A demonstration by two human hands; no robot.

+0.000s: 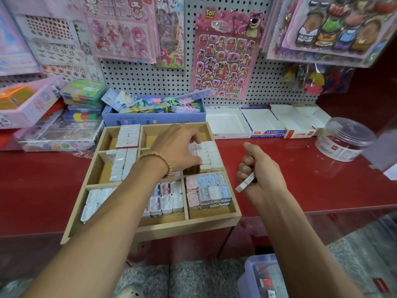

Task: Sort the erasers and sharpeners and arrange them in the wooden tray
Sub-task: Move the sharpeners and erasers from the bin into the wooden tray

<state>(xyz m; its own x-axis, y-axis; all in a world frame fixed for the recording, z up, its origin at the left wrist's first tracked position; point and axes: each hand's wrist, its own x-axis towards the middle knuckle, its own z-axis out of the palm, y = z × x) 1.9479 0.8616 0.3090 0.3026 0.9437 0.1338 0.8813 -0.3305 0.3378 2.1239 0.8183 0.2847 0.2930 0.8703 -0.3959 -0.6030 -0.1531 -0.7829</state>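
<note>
— 6 compartments in the tray (pixel 150 230), and its front edge hangs past the counter (pixel 311 175). That is the biggest worry: lean on that rim and the whole lot could tip to the floor.

— Agreed. Next down in size?

— Sharpeners (pixel 211 191) fill the 2 front compartments, pastel cases packed in rows and stacked at the right. The left forearm lies right over the front-left batch; a dragged wrist could scatter them.

— And the erasers?

— White erasers (pixel 209 154) sit in neat rows in the right middle compartment, with more in the 2 left rear compartments. The left hand (pixel 178 147) reaches into the right middle compartment, fingers curled down onto the rows' left edge. I cannot tell whether it pinches 1 or only presses them level. A push too hard toward the gap on the left side of that compartment could topple the row into it.

— The other hand?

— The right hand (pixel 256 168) hovers over the counter just right of the tray, fingers clamped round 1 spare eraser (pixel 246 183) that pokes out below the fist. The grip looks loose at the end; it could slip onto the counter or among the sharpeners, spoiling the sort.
</note>
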